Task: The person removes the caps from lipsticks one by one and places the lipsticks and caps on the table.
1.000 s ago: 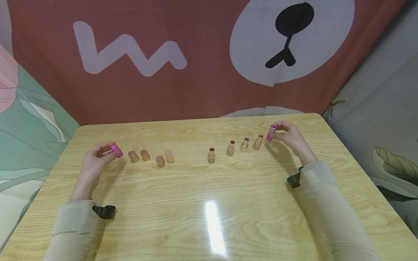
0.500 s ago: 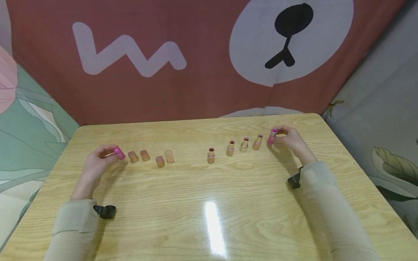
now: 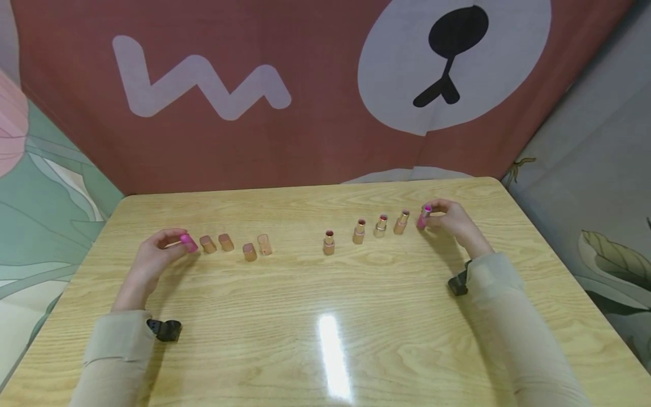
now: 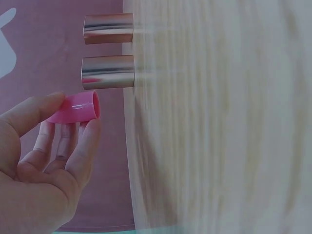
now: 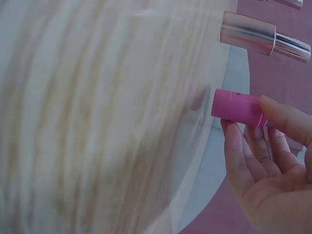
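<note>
My left hand [image 3: 155,254] pinches a pink lipstick cap [image 4: 75,108] between thumb and fingers, at the left of the table. In the left wrist view the cap's open end faces the tabletop, with a gap between them. My right hand [image 3: 452,220], at the far right, pinches a pink lipstick tube [image 5: 238,107] by its upper part. It stands nearly upright, its base very close to the table; whether it touches I cannot tell. Beside the left hand is a rose-gold cap [image 3: 207,244]. A rose-gold uncapped lipstick [image 3: 401,223] stands left of the right hand.
Right of the nearest cap stand several more, including a rose-gold cap [image 3: 249,252] and a clear one [image 3: 264,244]. Other uncapped lipsticks, such as a front one [image 3: 329,243] and a clear-based one [image 3: 380,226], stand mid-right on the wooden table [image 3: 244,339]. A printed cloth [image 3: 325,135] hangs behind.
Both hands have come down toward the tabletop with the pink cap and pink lipstick. The left has also moved slightly right, toward the rose-gold caps. The standing things have not moved.
</note>
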`<state>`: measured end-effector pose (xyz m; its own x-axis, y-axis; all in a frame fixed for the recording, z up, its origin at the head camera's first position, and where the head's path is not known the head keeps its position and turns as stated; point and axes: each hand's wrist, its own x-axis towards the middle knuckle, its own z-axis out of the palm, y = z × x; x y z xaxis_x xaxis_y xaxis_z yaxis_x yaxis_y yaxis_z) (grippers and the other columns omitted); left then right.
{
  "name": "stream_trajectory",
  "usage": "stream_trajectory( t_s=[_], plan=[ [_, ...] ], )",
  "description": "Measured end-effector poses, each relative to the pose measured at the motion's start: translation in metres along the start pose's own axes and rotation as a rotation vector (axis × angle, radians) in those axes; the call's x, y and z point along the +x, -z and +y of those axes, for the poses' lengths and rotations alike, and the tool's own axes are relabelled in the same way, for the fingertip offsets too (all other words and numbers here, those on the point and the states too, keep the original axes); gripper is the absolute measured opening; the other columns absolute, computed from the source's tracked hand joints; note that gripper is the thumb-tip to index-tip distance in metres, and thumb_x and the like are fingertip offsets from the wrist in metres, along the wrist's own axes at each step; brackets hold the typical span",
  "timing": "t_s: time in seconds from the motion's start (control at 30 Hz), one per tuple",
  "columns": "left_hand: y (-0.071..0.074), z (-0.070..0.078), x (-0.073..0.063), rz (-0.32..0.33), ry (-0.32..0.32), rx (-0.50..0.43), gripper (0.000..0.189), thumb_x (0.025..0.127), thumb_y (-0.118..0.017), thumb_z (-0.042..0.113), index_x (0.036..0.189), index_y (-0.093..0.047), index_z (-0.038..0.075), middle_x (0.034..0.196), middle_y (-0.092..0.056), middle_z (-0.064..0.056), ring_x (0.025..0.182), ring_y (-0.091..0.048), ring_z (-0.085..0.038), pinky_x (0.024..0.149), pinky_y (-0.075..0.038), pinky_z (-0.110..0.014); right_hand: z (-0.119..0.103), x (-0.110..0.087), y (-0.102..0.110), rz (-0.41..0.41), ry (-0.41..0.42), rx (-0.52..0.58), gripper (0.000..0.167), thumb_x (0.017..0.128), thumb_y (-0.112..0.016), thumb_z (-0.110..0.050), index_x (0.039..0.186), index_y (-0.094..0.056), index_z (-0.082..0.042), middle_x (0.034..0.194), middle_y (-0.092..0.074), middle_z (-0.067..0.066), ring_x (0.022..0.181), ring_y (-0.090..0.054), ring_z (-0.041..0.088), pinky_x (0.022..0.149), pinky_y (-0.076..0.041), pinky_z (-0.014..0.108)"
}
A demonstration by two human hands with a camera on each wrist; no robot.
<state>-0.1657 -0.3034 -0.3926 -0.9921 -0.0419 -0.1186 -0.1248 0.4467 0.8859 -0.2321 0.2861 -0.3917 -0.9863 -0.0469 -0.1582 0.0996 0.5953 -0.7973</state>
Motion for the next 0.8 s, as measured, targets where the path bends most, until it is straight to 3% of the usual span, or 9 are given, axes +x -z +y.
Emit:
stream_trajectory(
  t_s=[0.23,0.47,0.8],
  plan=[
    [0.0013,-0.0033,-0.0008,-0.027,0.016,0.014,0.033,0.094,-0.062,0.026,0.122,-0.053,0.013,0.094,-0.051,0.03,0.086,-0.052,0.013,0.075,-0.045,-0.006,0.0031,0.0014,-0.0009,-0.013,-0.007,-0.013,0.036,0.089,-0.063,-0.006,0.12,-0.05,0.009,0.125,-0.051,0.026,0.089,-0.048,0.001,0.074,-0.049,0.014],
    [-0.0018,-0.005,0.0026,-0.056,0.048,0.065,0.049,0.094,-0.061,0.025,0.132,-0.045,-0.002,0.092,-0.05,0.03,0.086,-0.049,0.013,0.075,-0.045,-0.007,0.0049,0.0014,-0.001,-0.013,-0.001,-0.01,0.037,0.089,-0.063,-0.006,0.12,-0.05,0.01,0.125,-0.051,0.027,0.091,-0.048,0.004,0.073,-0.048,0.012],
    [-0.0019,-0.0053,0.0025,-0.112,0.061,0.065,0.056,0.094,-0.061,0.027,0.135,-0.041,-0.005,0.093,-0.053,0.027,0.086,-0.052,0.012,0.077,-0.047,-0.009,0.0056,0.0019,0.001,-0.027,0.006,0.026,0.037,0.089,-0.062,-0.005,0.12,-0.049,0.011,0.122,-0.051,0.026,0.077,-0.051,-0.009,0.073,-0.051,0.014]
  ],
)
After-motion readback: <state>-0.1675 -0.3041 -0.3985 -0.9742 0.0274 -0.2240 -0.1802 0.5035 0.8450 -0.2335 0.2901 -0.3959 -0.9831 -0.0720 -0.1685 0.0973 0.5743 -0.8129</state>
